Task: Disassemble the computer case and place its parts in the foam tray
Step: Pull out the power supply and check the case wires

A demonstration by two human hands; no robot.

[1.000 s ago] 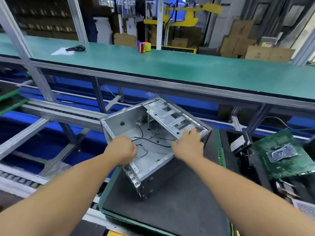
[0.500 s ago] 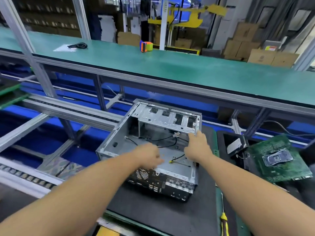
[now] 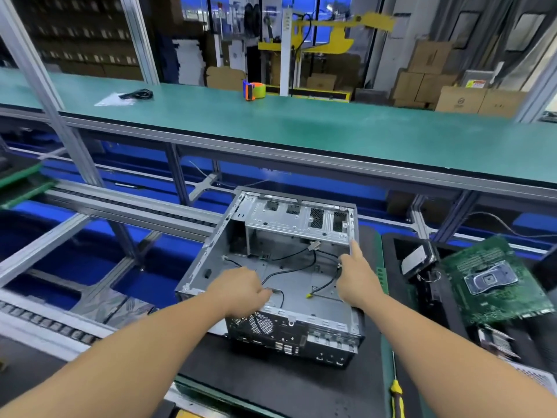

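A factory line surrounds me, green bench beyond. The computer case lies open-side-up on the black foam mat; I judge it stiff sheet metal, light but sharp-edged, best held by its rims. My left hand pinches a loose cable inside; my right hand rests on the right rim, index extended. The motherboard lies beyond my right fingers.

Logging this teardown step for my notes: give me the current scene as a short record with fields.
case: open grey metal computer case lying on the black foam mat, loose black cables inside
left hand: fingers curled at a cable connector near the rear edge
right hand: on the case's right wall, one finger extended
removed parts: green motherboard to the right
tool: yellow-handled screwdriver
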